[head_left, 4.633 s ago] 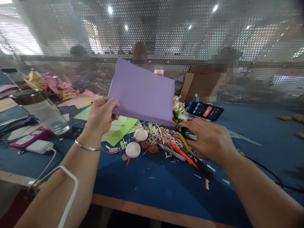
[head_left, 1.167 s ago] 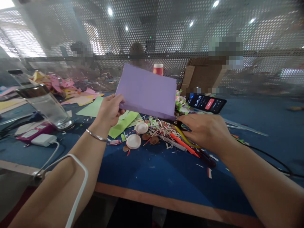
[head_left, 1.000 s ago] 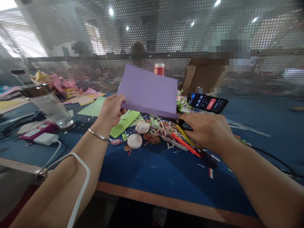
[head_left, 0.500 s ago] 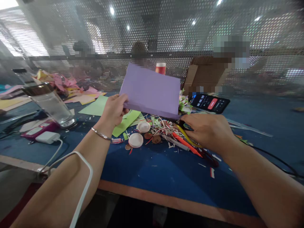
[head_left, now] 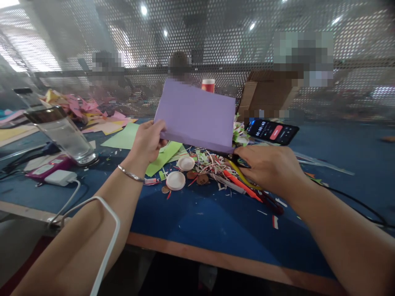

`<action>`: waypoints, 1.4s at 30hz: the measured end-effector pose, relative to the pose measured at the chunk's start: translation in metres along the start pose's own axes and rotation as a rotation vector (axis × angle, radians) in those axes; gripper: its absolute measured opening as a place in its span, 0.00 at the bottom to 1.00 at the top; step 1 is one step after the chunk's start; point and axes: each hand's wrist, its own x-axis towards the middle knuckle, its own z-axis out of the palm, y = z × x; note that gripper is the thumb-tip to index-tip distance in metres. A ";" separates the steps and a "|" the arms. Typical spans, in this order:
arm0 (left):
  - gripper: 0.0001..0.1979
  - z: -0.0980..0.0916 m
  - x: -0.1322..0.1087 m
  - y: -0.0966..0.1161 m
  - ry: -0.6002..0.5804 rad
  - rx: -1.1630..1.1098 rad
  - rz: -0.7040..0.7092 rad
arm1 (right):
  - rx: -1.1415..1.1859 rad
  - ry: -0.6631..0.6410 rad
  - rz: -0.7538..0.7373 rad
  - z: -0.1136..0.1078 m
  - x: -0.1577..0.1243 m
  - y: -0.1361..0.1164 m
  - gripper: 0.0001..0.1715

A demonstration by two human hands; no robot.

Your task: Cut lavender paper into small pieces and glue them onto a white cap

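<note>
My left hand (head_left: 147, 142) pinches the lower left corner of a purple paper sheet (head_left: 197, 115) and holds it up above the blue table (head_left: 200, 222). My right hand (head_left: 271, 168) is closed round scissors (head_left: 239, 164) with yellow handles, and the blades sit at the sheet's lower right edge. Under the sheet lies a heap of paper scraps (head_left: 210, 164). Two white round lids (head_left: 175, 181) rest next to the heap.
A phone (head_left: 273, 131) with a running timer lies at the back right. A glass jar (head_left: 61, 135), a pink box (head_left: 46, 166) and a white charger (head_left: 60, 177) with cable stand at the left. Green sheets (head_left: 123, 137) and coloured paper piles lie behind. A perforated screen closes the far side.
The purple sheet and both hands have hardly shifted; the view has drifted a little. The phone's timer has counted up.
</note>
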 end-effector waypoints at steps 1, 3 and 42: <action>0.09 0.000 0.000 -0.001 -0.003 -0.007 0.003 | 0.004 0.010 -0.003 0.000 0.000 0.000 0.12; 0.09 0.001 0.000 -0.002 -0.011 -0.019 0.012 | 0.011 0.010 -0.008 -0.001 0.001 0.000 0.13; 0.12 0.003 -0.002 -0.010 -0.049 -0.127 0.140 | 0.136 0.064 0.121 0.003 0.000 0.000 0.21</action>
